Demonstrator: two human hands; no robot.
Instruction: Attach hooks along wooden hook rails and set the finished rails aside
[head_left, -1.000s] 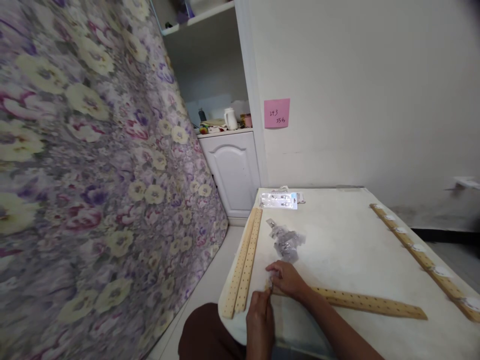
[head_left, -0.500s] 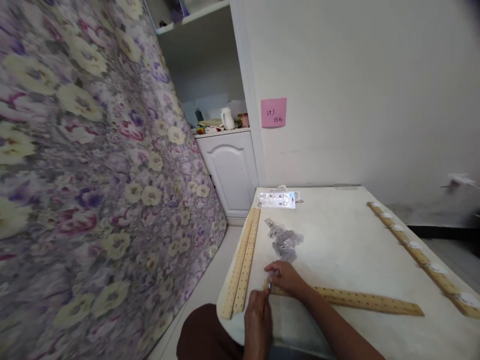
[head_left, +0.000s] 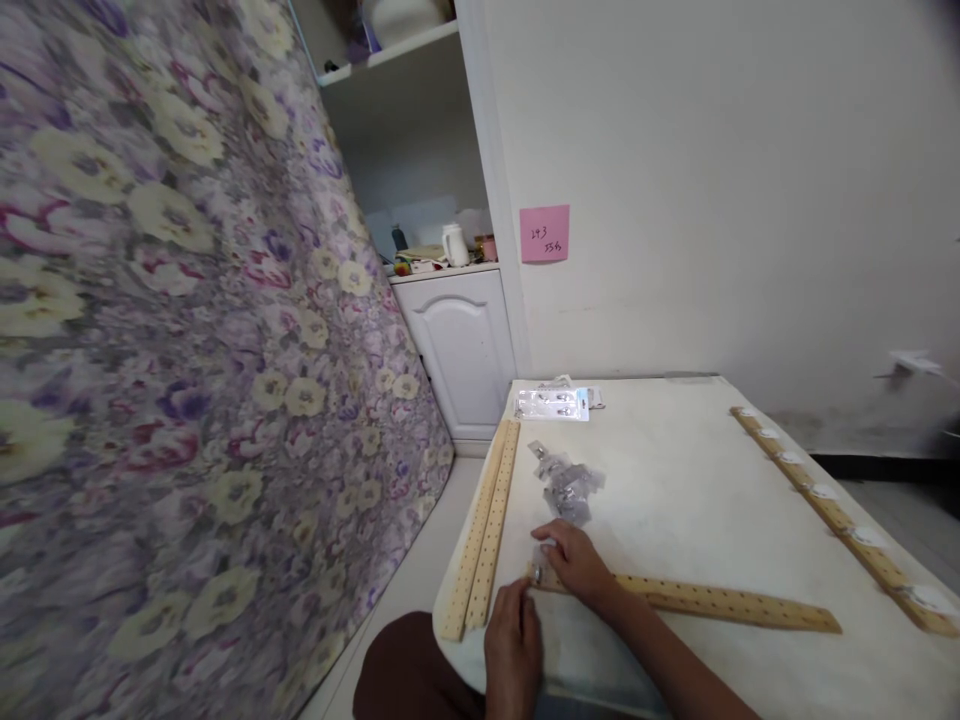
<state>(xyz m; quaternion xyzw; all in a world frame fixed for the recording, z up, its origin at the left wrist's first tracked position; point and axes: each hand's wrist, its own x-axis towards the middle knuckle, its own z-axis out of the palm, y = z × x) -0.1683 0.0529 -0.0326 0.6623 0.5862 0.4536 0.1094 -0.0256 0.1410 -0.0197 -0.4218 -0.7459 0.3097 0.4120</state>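
Note:
A perforated wooden strip (head_left: 720, 600) lies crosswise near the front of the white table. At its left end, a small clear packet (head_left: 538, 566) with a shiny metal piece rests against the wood. My right hand (head_left: 576, 562) bends over the strip, thumb and index finger closed at the packet's edge. Just below, my left hand (head_left: 513, 632) has its fingers curled together, the tips pinching the strip's left end. A pile of similar clear packets (head_left: 570, 490) lies beyond my right hand.
Two paler perforated strips (head_left: 491, 530) run along the table's left edge. Another strip with white discs (head_left: 836, 510) lies along the right edge. A clear blister pack (head_left: 553, 403) sits at the back. A floral curtain (head_left: 225, 400) hangs at the left.
My left hand has drawn down slightly from the packet to the strip's end, so the packet shows more. My right hand has barely moved. The view has tilted a little.

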